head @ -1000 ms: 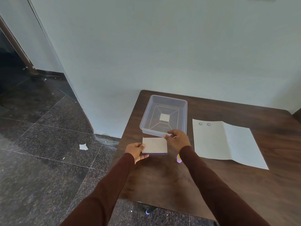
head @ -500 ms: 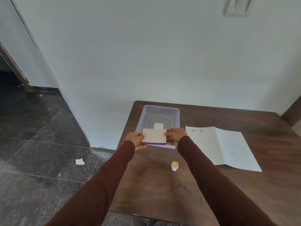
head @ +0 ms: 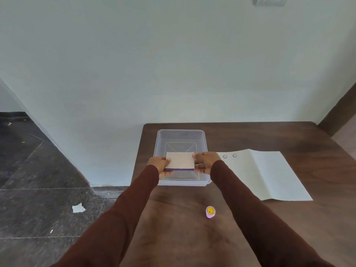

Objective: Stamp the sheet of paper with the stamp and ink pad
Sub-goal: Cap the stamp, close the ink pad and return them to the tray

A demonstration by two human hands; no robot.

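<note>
A flat ink pad (head: 180,160), grey on top with a purple edge, is held level over the clear plastic tub (head: 204,139). My left hand (head: 157,164) grips its left side and my right hand (head: 204,162) grips its right side. The white sheet of paper (head: 269,174) lies to the right of the tub, with two small smiley prints near its top left corner. A small purple stamp (head: 210,211) with a yellow smiley top stands on the wooden table (head: 173,218) nearer to me, apart from both hands.
The table's left edge drops to a dark tiled floor with a scrap of paper (head: 78,208) on it. A pale wall runs along the table's far edge. A dark door frame (head: 337,110) rises at the far right.
Both hands have carried the ink pad away from me, from the table in front of the tub to over the tub. The stamp, earlier hidden by my right arm, now shows.
</note>
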